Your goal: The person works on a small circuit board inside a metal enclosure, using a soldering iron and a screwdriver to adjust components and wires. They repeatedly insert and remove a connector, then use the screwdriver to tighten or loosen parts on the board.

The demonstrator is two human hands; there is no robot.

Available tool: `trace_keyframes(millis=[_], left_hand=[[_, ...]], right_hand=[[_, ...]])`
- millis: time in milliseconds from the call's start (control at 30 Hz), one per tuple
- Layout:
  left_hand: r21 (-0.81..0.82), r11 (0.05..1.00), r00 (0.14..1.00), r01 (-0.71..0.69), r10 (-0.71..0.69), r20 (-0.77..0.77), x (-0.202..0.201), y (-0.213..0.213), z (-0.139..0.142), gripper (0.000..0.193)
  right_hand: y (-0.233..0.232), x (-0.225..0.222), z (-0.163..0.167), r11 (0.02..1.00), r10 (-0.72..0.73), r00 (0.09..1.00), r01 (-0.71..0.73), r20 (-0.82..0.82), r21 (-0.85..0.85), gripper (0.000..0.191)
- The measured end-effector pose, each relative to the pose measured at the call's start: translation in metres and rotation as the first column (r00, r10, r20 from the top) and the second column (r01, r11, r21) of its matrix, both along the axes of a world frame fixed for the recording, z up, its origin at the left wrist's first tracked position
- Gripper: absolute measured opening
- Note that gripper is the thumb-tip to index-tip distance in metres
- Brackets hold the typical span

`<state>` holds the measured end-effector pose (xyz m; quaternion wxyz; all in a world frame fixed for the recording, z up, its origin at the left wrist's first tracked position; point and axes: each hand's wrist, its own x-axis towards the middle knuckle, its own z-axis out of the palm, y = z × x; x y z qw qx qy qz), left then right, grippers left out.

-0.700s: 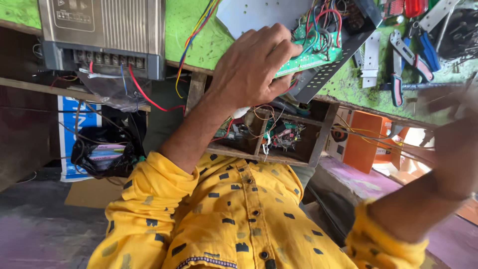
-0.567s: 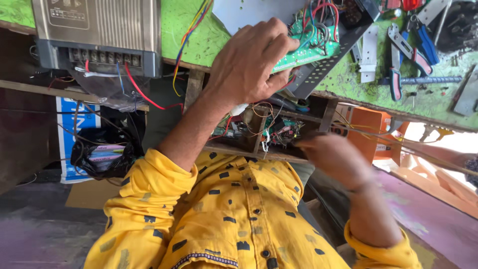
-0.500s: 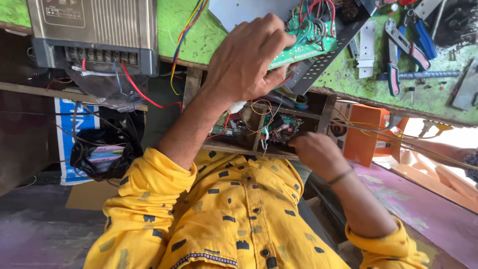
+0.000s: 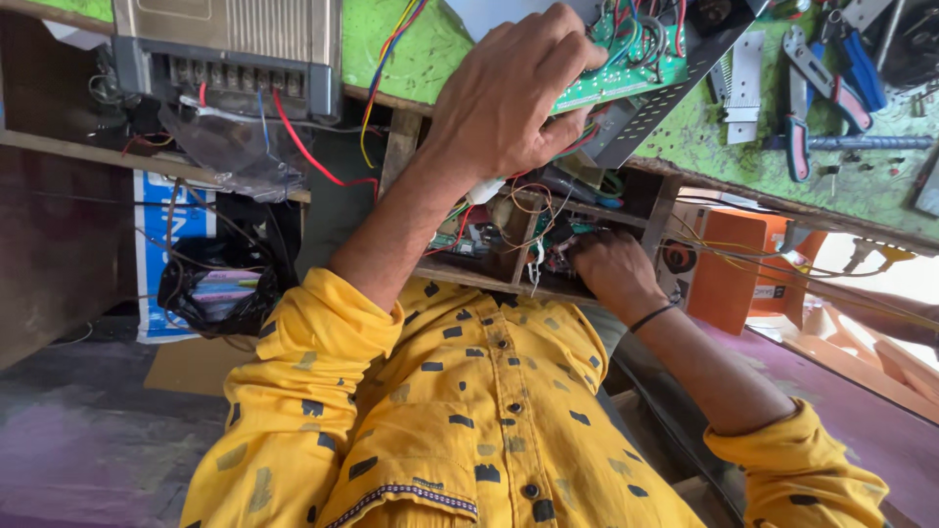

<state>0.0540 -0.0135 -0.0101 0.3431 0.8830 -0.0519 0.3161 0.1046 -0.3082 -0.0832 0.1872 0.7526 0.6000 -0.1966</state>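
At upper centre, the left hand (image 4: 509, 93) grips one green wired circuit board (image 4: 626, 64); the right hand (image 4: 606, 269) (fingers hidden, grip unclear) reaches into one wooden under-bench shelf (image 4: 509, 279).

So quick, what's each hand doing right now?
Left hand: closed over the green circuit board, gripping it.
Right hand: curled, reaching into the shelf of wires; what it holds cannot be told.

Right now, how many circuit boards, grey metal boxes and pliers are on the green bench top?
Green circuit board, gripped by the left hand: 1
Grey metal box: 1
Pliers: 2, one blue-handled, one red-handled
Total: 4
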Motion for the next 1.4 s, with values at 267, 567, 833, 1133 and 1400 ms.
trace_keyframes(millis=[267, 567, 833, 1133, 1400], left_hand=[[-0.005, 1.0, 1.0, -0.017, 0.018, 0.004, -0.025, 0.033, 0.021, 0.048], [-0.028, 1.0, 1.0, -0.007, 0.006, -0.029, -0.029, 0.061, 0.06, 0.044], [-0.011, 1.0, 1.0, 0.006, -0.006, -0.021, -0.065, 0.08, 0.095, 0.047], [-0.048, 0.999, 0.999, 0.014, -0.016, -0.03, -0.062, 0.126, 0.161, 0.045], [-0.063, 0.998, 0.998, 0.008, -0.012, -0.054, -0.053, 0.171, 0.25, 0.045]], right_hand=[[0.038, -0.025, 0.028, 0.997, -0.01, 0.999, 0.013, -0.047, 0.076, 0.019], [0.06, -0.03, 0.067, 0.999, -0.027, 0.998, 0.028, -0.06, 0.027, 0.018], [0.074, -0.052, 0.131, 0.994, -0.074, 0.977, 0.089, -0.199, 0.069, 0.018], [0.227, -0.132, 0.221, 0.851, 0.222, 0.969, -0.14, -0.106, 0.506, 0.028], [0.32, -0.132, 0.221, 0.769, 0.215, 0.973, -0.218, 0.079, 0.6, 0.036]])
